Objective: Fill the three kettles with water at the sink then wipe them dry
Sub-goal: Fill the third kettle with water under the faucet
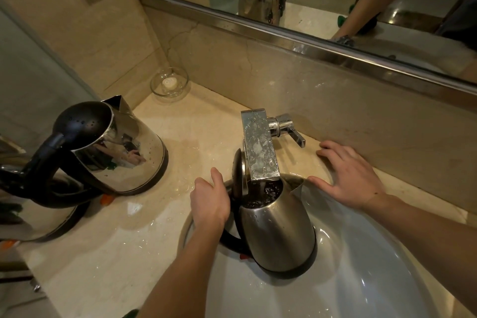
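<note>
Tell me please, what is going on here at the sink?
A person is filling a steel kettle in the sink. The left hand grips its black handle and holds it under the faucet, lid open, with water running in. The right hand rests flat on the counter edge beside the faucet. A second kettle stands closed on the counter to the left, and part of a third kettle shows at the left edge.

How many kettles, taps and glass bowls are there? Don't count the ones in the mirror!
Kettles: 3 (open kettle, closed kettle, kettle cut off at left)
Tap: 1
Glass bowl: 1
Total: 5
</note>
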`<move>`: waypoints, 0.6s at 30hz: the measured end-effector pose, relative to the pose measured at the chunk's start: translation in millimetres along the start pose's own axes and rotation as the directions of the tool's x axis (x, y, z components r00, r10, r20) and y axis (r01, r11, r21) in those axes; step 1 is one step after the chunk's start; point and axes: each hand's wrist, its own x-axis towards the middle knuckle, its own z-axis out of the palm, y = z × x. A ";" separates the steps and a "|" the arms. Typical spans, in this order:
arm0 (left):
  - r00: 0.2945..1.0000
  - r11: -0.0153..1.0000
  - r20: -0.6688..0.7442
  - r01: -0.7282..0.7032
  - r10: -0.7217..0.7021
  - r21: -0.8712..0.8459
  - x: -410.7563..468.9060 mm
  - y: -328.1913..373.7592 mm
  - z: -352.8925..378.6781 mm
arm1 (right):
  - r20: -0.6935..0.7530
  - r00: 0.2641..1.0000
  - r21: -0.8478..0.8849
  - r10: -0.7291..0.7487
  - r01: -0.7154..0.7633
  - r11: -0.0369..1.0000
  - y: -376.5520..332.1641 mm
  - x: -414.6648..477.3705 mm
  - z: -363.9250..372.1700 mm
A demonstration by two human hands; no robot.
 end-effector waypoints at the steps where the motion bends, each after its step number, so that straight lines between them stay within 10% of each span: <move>1: 1.000 1.000 0.000 0.000 0.000 -0.001 0.1 -0.3 0.1 | 0.004 1.000 -0.002 0.000 0.000 1.000 -0.3 0.0 0.1; 18: 1.000 1.000 0.005 0.002 -0.002 -0.014 -1.6 1.0 -0.9 | 0.011 1.000 0.004 0.006 -0.006 1.000 -0.4 -0.1 -0.1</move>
